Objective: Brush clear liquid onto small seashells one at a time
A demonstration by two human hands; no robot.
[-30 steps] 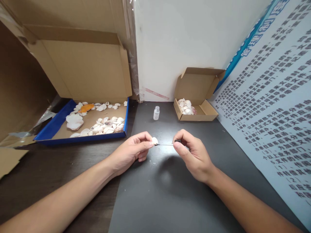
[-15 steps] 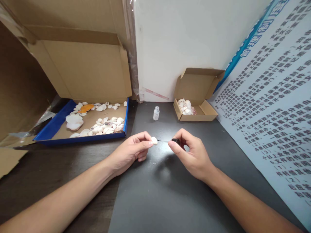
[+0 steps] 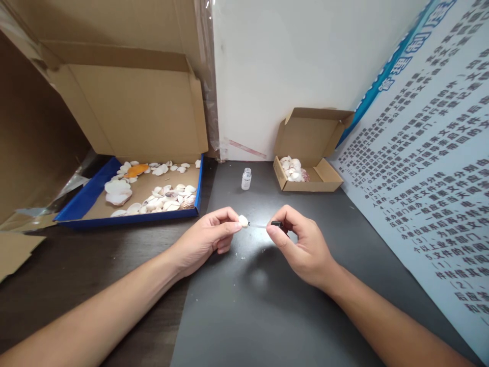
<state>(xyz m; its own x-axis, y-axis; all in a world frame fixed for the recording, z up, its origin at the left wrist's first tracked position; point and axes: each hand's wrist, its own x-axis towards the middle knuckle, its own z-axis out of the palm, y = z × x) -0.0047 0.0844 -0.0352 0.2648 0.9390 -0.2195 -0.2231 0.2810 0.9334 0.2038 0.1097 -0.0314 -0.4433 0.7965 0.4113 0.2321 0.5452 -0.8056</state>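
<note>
On the worktop (image 3: 237, 316), a blue box (image 3: 126, 220) sits far left, a small box (image 3: 313, 187) far right. My left hand (image 3: 216, 232) and right hand (image 3: 307, 247) face each other, a bottle (image 3: 246, 180) beyond them. My left pinches the shell (image 3: 243, 220), my right the brush (image 3: 260, 226), tip by the shell's edge; I should brace the shell and stroke lightly.

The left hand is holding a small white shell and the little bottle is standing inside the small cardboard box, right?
Not quite: the head view shows the bottle on the dark mat, left of the small cardboard box. The left hand does hold a white shell.
</note>
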